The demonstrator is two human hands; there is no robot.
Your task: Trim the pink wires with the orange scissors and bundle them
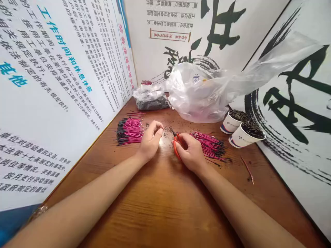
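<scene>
Two bare forearms reached forward over the brown desk [155,206] from the near side, angled inward so that the hands came near each other over its middle, well apart from the near edge. The left hand [150,140] was bent at the wrist, its fingers curled inward and the thumb extended along them toward the fingertips; whether its grip was fully together or pinched something small could not be told. The right hand [190,151] had its back turned partly upward and its fingers wrapped around the orange-handled cutters [176,140], its grip clamped on the handles. The dark tips of that tool pointed away and toward the left hand, without touching it. Beside the left hand, on its outer side, lay the left wire pile [130,131], pink-red strands with black ends, and a few loose strands [137,113] lay just beyond it. The right wire pile [210,145] lay beside and partly behind the right hand, its black ends outward. Small dark bits [167,130] were scattered between and beyond the hands. Farther right stood two paper cups [230,124] filled with dark pieces, with a single wire [247,170] nearer the body. A large clear plastic bag [199,96] rested behind.
</scene>
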